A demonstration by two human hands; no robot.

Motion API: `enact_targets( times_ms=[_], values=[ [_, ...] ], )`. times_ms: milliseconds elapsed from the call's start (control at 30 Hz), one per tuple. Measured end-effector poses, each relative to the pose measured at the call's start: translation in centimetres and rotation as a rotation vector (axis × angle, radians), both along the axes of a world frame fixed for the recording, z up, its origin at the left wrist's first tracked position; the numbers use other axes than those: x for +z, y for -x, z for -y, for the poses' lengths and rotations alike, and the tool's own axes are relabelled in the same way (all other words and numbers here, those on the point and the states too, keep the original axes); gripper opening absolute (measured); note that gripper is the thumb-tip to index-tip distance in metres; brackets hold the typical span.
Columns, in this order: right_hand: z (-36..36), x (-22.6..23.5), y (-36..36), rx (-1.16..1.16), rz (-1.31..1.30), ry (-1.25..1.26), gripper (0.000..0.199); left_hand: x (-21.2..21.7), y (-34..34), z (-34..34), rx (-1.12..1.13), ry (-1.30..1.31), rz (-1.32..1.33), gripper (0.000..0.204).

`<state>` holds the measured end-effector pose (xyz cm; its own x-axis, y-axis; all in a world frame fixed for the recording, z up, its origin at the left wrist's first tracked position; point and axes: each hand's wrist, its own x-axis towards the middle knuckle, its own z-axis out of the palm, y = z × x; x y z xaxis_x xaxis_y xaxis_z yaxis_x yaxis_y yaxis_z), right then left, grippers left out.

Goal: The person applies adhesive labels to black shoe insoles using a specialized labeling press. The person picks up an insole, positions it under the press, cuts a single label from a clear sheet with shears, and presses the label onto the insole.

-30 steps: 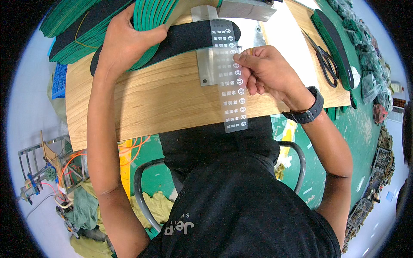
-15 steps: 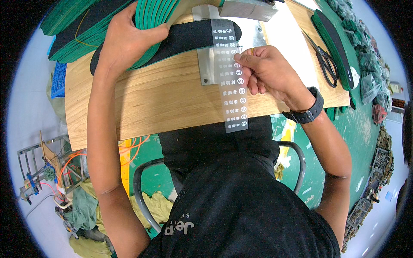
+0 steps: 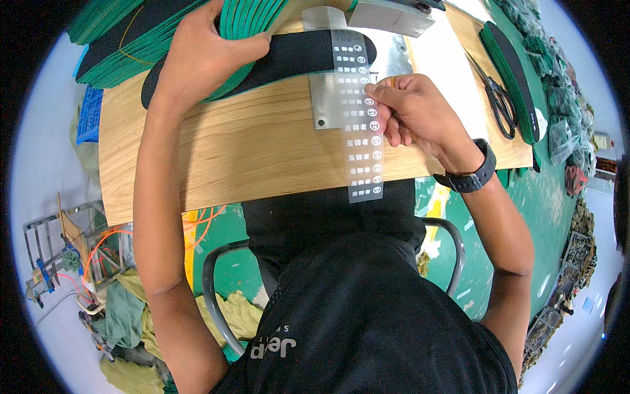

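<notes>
My left hand is wrapped round a fanned stack of green-edged insoles, thumb in front and fingers mostly hidden behind. Beneath that stack, a black insole lies flat, its right end over a metal plate. My right hand pinches a long clear strip of white transfer labels by its right edge, between thumb and forefinger. The upper part of the strip crosses the insole's right end, and its lower end hangs past the table's near edge.
A metal machine part stands beyond the insole. Black-handled scissors and more insoles lie at the right of the wooden table. Larger insole stacks fill the far left, above a blue crate.
The whole view has shifted slightly, moving the tabletop things a little to the right in the picture. Both hands keep their grips, and the strip still crosses the insole's end.
</notes>
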<state>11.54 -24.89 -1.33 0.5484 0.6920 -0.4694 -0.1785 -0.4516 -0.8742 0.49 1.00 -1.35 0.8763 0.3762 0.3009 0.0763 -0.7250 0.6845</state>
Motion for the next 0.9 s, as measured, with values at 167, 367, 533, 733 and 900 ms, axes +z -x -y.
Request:
enact_targets(
  times_ms=[167,367,533,733,900],
  values=[
    [0.1,-0.4,0.2,-0.037,-0.024,-0.025,0.033,-0.2,0.0,-0.2,0.003,0.053,-0.038,0.036],
    [0.2,-0.2,0.4,-0.039,-0.007,-0.036,0.034,0.1,-0.2,0.5,-0.016,0.03,-0.011,0.036],
    [0.2,-0.4,0.4,-0.035,-0.01,-0.049,0.033,0.2,-0.2,0.5,-0.055,0.092,0.015,0.036],
    [0.3,-0.3,0.3,-0.061,-0.043,-0.048,0.029,0.6,0.2,1.3,-0.072,0.044,0.011,0.035],
    [0.8,-0.5,0.6,-0.04,-0.004,-0.1,0.029,1.1,0.7,2.4,-0.074,0.034,0.027,0.043]
  ],
)
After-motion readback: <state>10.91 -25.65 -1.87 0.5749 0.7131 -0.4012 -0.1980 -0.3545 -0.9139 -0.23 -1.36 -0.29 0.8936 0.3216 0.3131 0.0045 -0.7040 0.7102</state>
